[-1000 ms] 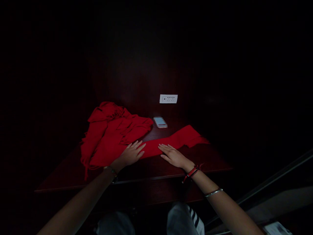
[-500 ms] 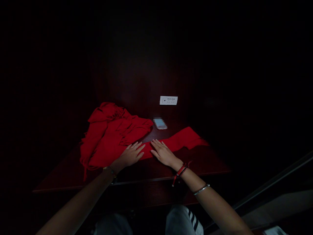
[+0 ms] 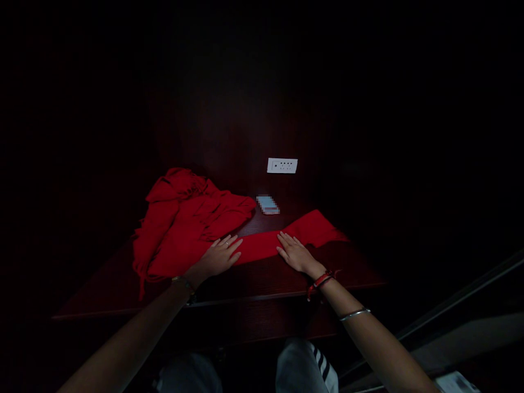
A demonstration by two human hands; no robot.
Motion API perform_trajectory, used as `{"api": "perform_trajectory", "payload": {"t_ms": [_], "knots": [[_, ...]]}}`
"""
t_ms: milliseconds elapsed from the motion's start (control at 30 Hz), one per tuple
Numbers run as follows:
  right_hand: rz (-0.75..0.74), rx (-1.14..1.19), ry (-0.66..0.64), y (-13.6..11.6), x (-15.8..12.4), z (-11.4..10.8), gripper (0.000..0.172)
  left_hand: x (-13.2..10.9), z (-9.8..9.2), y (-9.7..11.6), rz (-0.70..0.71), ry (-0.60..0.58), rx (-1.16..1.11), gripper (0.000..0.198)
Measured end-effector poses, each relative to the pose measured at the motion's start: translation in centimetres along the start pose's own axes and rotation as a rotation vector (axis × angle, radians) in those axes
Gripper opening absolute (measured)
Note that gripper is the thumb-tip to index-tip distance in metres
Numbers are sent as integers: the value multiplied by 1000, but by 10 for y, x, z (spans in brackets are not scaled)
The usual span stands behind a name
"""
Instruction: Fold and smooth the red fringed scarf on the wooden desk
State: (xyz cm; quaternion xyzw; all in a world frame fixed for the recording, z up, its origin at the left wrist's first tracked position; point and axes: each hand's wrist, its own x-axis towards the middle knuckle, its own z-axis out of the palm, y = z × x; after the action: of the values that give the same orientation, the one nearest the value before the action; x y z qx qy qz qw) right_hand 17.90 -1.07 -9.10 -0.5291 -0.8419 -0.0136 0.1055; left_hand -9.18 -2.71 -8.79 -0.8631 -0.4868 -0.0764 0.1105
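Note:
A red fringed scarf (image 3: 257,246) lies across the dark table, bunched in a loose heap on the left and drawn out as a narrow flat strip to the right. My left hand (image 3: 218,256) rests flat on the strip beside the heap, fingers stretched out, a ring on one of them. Farther right, my right hand (image 3: 295,252) lies palm down on the same strip with its fingers extended. Between the two hands a smooth stretch of the cloth shows. The strip's right end is angled and slightly rumpled.
Behind the strip a phone-like flat object (image 3: 268,204), its surface pixelated, lies on the dark reddish table (image 3: 262,286). A white socket panel (image 3: 282,165) is on the back wall. My knees (image 3: 307,365) are below the table's front edge.
My right hand has slid to the right along the scarf strip, widening the gap between my hands. My left hand stays in about the same place.

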Motion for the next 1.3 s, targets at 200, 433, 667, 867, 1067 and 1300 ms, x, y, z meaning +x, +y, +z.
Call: {"api": "perform_trajectory", "payload": {"t_ms": [200, 433, 667, 867, 1067, 1300], "knots": [[-1, -24, 100, -2, -2, 6, 52, 1, 4, -3, -1, 2, 0, 47], [-76, -71, 251, -10, 0, -7, 49, 1, 0, -1, -20, -10, -12, 47], [-278, -34, -7, -24, 19, -5, 56, 0, -4, -2, -4, -24, 13, 47], [-61, -211, -80, 25, 19, -22, 54, 3, 6, -10, 27, 10, 15, 47], [108, -292, 56, 86, 11, -40, 48, 4, 7, -11, 46, 54, 1, 47], [344, -23, -29, 128, 13, -36, 57, 4, 3, -8, 25, 12, 10, 48]]}}
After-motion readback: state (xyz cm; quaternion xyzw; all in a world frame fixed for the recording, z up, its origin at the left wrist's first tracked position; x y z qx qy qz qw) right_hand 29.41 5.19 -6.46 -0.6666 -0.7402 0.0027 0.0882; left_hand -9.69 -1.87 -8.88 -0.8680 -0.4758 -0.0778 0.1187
